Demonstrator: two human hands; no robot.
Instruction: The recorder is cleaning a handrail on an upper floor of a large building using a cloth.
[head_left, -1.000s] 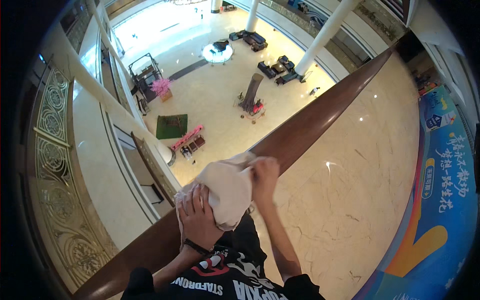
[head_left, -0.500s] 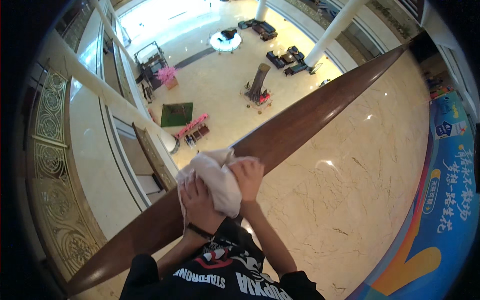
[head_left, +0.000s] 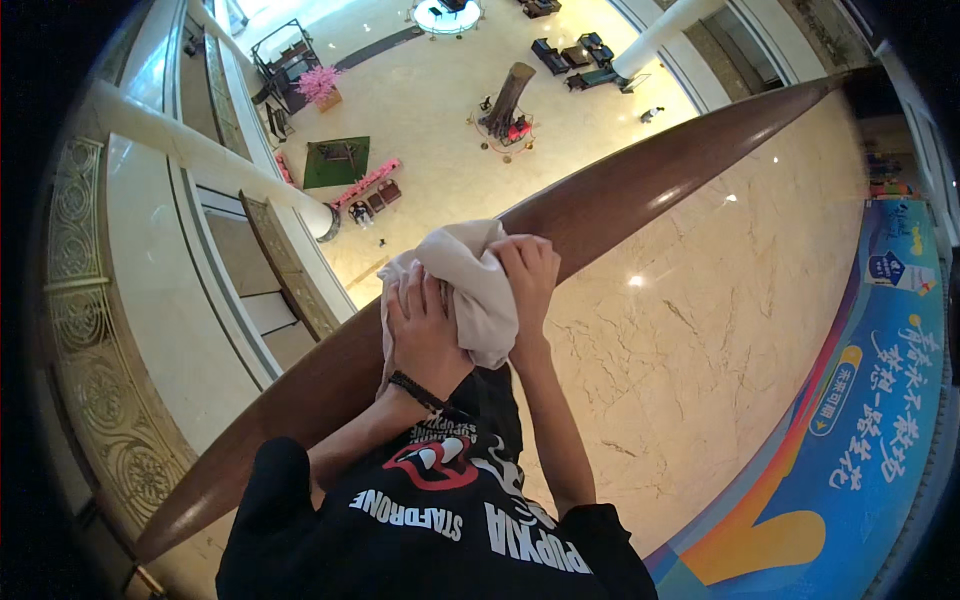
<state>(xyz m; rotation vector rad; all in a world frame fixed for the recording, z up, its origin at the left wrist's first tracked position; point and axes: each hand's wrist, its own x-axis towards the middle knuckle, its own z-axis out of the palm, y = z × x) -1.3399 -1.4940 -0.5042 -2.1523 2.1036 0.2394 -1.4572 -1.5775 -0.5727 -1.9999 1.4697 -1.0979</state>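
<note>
My left hand presses on a bunched pale cloth at the centre, fingers curled over it, with a dark braided band on the wrist. My right hand grips the cloth's upper right part with bent fingers. The cloth sits on a wide, dark wooden handrail that runs diagonally from lower left to upper right and partly disappears beneath cloth and arms. My black printed shirt fills the lower middle.
Below the rail lies a lobby with a tree-trunk display, dark sofas, a pink tree and white columns. Decorative metal panels line the left. A blue banner stands right on the marble floor.
The whole view has shifted, so rail, hands and cloth appear higher in the picture. Both hands stay on the cloth; the right hand's fingers have changed position on it slightly.
</note>
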